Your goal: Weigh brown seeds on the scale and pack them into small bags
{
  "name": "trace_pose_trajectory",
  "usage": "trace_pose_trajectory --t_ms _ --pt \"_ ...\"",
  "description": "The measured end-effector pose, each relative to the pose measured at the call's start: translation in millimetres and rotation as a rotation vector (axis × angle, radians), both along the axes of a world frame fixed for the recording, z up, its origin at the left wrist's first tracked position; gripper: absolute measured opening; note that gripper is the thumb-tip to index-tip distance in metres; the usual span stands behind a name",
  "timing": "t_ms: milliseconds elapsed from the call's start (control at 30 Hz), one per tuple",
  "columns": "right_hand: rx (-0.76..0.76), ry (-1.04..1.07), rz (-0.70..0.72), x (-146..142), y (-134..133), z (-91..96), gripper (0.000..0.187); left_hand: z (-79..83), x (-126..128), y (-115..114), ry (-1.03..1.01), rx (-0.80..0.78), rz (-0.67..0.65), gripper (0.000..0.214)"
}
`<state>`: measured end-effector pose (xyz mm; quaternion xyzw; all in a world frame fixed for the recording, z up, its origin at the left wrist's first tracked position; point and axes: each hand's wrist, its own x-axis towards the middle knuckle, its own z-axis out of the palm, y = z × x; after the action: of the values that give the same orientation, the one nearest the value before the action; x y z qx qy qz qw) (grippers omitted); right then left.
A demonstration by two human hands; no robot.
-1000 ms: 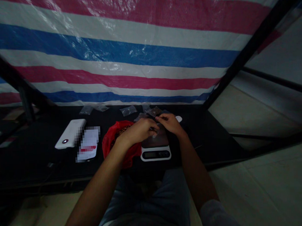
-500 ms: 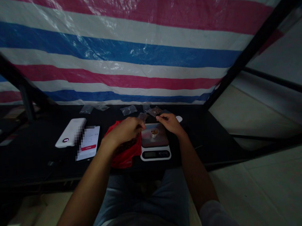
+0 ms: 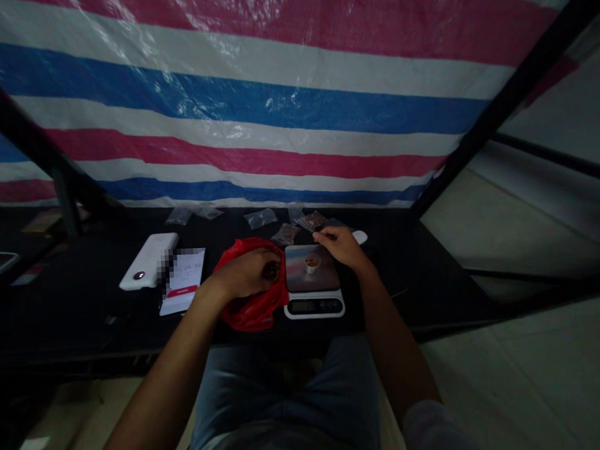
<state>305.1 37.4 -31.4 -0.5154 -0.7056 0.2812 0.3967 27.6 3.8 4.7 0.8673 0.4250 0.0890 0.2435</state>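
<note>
My left hand (image 3: 245,272) reaches into an open red plastic bag (image 3: 254,306) on the dark table, its fingers curled around small brown pieces inside. Just to the right stands a white kitchen scale (image 3: 313,285) with a small white cup (image 3: 311,263) of brownish bits on its platform. My right hand (image 3: 339,245) rests at the scale's far right corner, fingers pinched together on something too small to make out. Small clear packets with brown contents (image 3: 300,226) lie just behind the scale.
A white power bank (image 3: 150,269) and a white card with a red stripe (image 3: 183,281) lie left of the bag. Several empty clear packets (image 3: 260,217) sit along the table's far edge under a striped tarp (image 3: 255,107). A black frame post (image 3: 503,103) slants at right.
My left hand has drawn back from over the scale's cup and dropped left into the red bag. My right hand has stayed at the scale's far corner.
</note>
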Motion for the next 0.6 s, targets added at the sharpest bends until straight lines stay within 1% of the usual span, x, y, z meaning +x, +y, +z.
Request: trace_pose_trajectory --t_ms 33,100,267,433,600 --pt "0.002 -0.003 0.006 0 0 0.3 0.033 0.3 2 -1 0.002 0.024 -0.023 0.038" --pt "0.004 -0.007 0.012 0 0 0.7 0.032 0.0 6 -2 0.015 0.027 -0.062 0.037" --pt "-0.024 -0.008 -0.002 -1 -1 -0.1 0.033 -3.9 2 -3 -0.007 0.048 -0.036 0.023" --pt "-0.005 -0.034 0.014 -2 -2 0.7 0.035 -7.3 -8 -3 -0.013 0.047 -0.029 0.022" --pt "-0.002 -0.076 0.009 -3 0 -1.7 0.036 -8.9 -13 2 -0.034 0.059 -0.021 0.027"
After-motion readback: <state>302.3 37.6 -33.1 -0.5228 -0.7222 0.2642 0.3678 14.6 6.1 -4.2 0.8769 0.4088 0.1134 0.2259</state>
